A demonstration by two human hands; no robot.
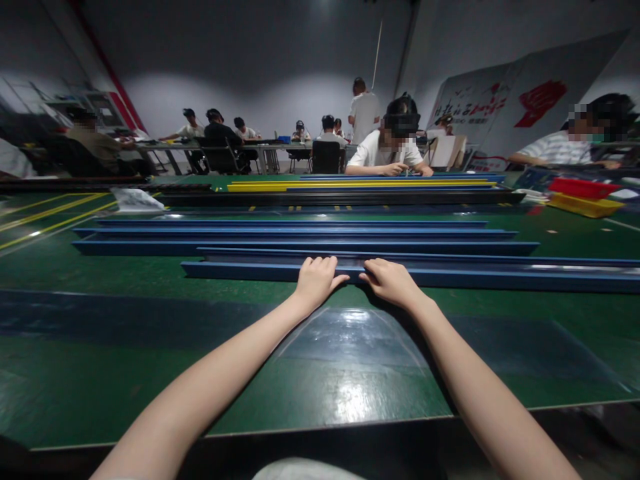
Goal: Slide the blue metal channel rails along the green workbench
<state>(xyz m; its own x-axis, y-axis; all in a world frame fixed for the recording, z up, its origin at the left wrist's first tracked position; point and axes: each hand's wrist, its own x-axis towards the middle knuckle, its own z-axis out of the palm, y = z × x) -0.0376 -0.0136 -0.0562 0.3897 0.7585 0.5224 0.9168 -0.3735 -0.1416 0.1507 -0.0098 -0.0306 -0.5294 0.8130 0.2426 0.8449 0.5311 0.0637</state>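
A long blue U-shaped channel (490,279) lies across the green table in front of me, open side up. My left hand (317,279) grips its near wall, fingers hooked over the top edge and thumb along the front. A short way to the right, my right hand (391,279) holds the same wall with its fingers curled over the edge. Both thumbs point towards each other. The fingertips inside the channel are hidden.
Several blue channels (300,249) lie just behind. Further back are a black strip (340,198), yellow strips (360,185) and red and yellow trays (585,203). A clear sheet (150,320) covers part of the green table (260,407). A person (385,153) sits opposite.
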